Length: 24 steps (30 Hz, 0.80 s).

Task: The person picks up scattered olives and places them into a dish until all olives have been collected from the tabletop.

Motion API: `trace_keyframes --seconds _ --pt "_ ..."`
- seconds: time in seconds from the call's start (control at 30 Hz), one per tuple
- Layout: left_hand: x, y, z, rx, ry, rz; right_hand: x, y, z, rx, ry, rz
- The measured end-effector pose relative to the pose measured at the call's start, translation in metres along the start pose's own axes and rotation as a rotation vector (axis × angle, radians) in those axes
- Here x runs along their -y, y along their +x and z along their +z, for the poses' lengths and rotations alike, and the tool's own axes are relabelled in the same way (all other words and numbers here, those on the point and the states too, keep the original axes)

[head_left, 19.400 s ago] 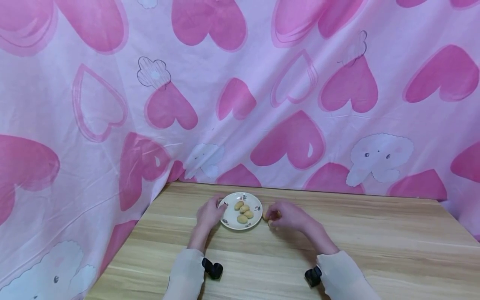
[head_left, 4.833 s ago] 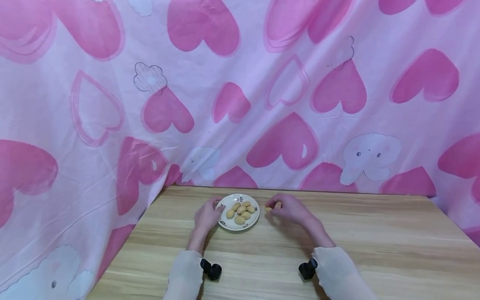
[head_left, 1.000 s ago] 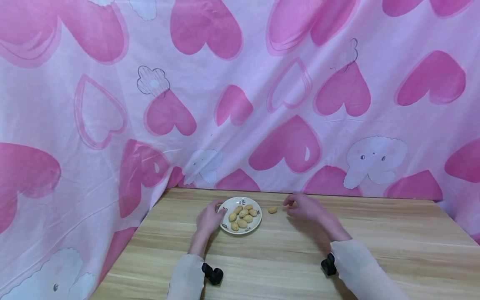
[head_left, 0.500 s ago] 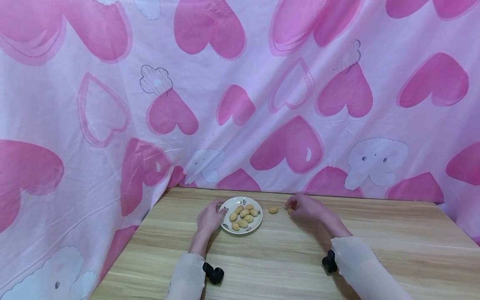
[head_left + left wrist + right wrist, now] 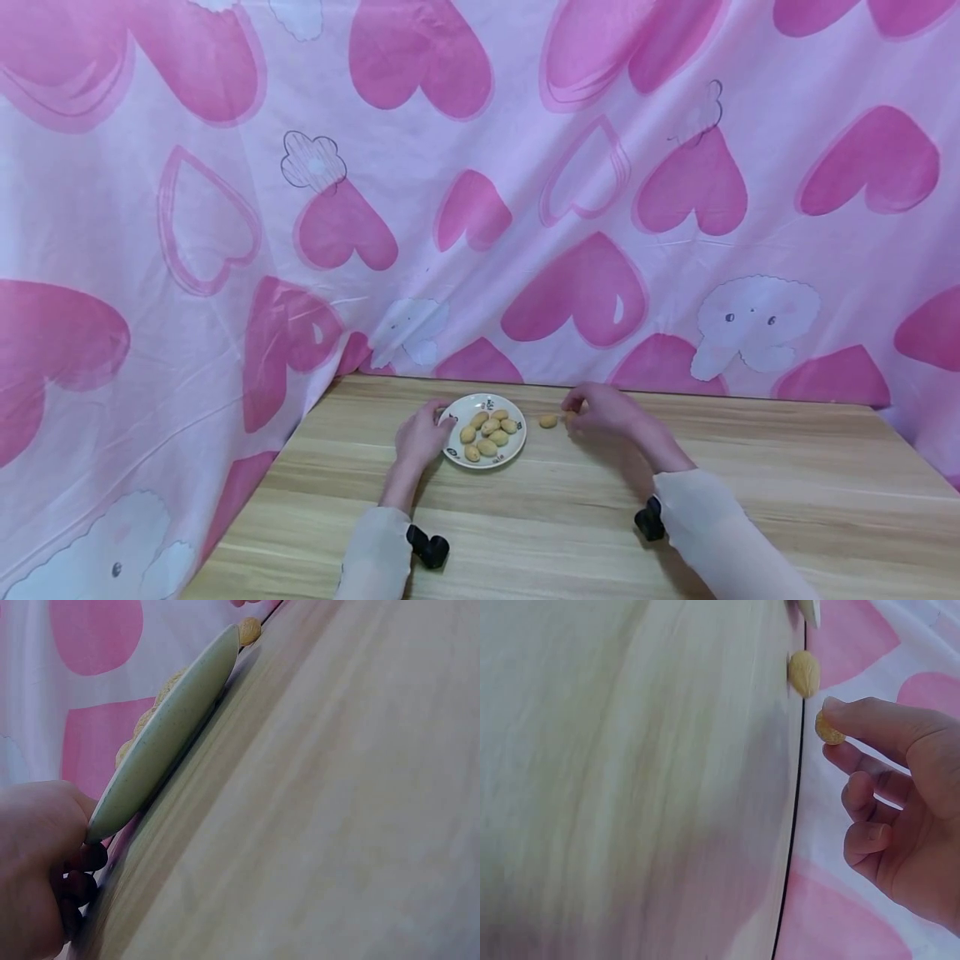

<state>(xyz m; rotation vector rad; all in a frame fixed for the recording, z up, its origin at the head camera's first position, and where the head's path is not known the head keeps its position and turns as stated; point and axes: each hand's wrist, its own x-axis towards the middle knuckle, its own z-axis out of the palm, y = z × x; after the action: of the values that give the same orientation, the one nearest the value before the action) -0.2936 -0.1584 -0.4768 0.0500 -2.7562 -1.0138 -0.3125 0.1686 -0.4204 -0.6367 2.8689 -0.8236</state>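
Note:
My left hand (image 5: 422,437) pinches the left rim of a white plate (image 5: 454,450) with small printed marks. In the left wrist view the thumb lies at the edge of the plate (image 5: 166,742) and the other fingers are curled beneath it. Several tan, oval, nut-like pieces (image 5: 487,447) lie on the plate. To its right, one loose tan piece (image 5: 548,422) rests on the table. Just right of that, my right hand (image 5: 611,414) holds another; the right wrist view shows this tan oval piece (image 5: 829,729) pinched between thumb and index finger, with the other fingers loosely curled.
The wooden table (image 5: 525,525) reaches back to a pink curtain (image 5: 570,192) printed with hearts, which also hangs along the left side. A black wrist camera (image 5: 427,547) sits on the left wrist and another black camera (image 5: 649,518) on the right.
More tan pieces lie on the plate than 19 seconds ago. Over the last half second my right hand has moved slightly left with its piece, closer to the loose one. My left hand stays at the rim.

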Motion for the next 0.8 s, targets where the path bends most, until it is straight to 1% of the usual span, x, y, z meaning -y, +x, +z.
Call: trace_keyframes --seconds 0.1,0.23,0.43,0.67,0.8 --pt "0.0 0.0 0.0 0.003 0.0 -0.007 0.007 0.002 0.001 -0.009 -0.005 -0.056" --pt "0.0 0.0 -0.001 0.007 -0.004 -0.006 0.016 0.006 0.004 -0.022 -0.012 -0.106" --pt "-0.001 0.0 -0.001 0.006 -0.006 0.004 0.029 0.015 0.008 -0.024 -0.045 -0.107" --pt "-0.001 -0.001 -0.001 0.007 -0.002 0.0 0.043 0.027 0.013 -0.019 -0.033 -0.133" --pt "-0.001 -0.001 0.0 0.001 0.002 0.007 0.052 0.034 0.018 -0.017 -0.049 -0.098"
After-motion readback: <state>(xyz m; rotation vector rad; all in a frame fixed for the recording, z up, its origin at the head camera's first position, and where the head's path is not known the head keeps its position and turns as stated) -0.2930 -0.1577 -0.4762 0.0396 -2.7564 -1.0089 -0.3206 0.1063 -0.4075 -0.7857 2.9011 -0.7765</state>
